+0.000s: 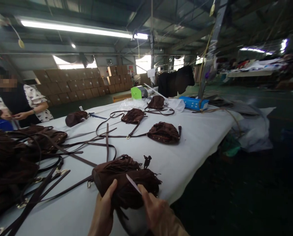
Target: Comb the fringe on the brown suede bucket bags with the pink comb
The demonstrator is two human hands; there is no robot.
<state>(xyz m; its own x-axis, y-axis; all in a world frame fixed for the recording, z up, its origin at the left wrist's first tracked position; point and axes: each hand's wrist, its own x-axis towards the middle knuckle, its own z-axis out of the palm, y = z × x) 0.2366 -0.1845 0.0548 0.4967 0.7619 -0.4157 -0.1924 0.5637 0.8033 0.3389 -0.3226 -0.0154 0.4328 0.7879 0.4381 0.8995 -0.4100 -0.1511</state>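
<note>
A dark brown fringed bag [121, 186] lies at the front of the table, its strap trailing off to the left. My left hand [104, 206] grips its near side, thumb on top and the other fingers hidden beneath. Pinched in my right hand [155, 206] is a slim, pale, pointed strip [133, 184], whose tip lies over the bag's surface. I cannot make out its exact kind. A small dark tassel [147, 161] sticks up at the bag's far side.
More brown bags [164, 132] with long straps lie across the white-covered table [200, 131]. A large pile of bags [11, 164] fills the left side. At the back stand a blue basket [194, 103] and a green-and-grey box [138, 92]. Another person [18, 101] stands at far left.
</note>
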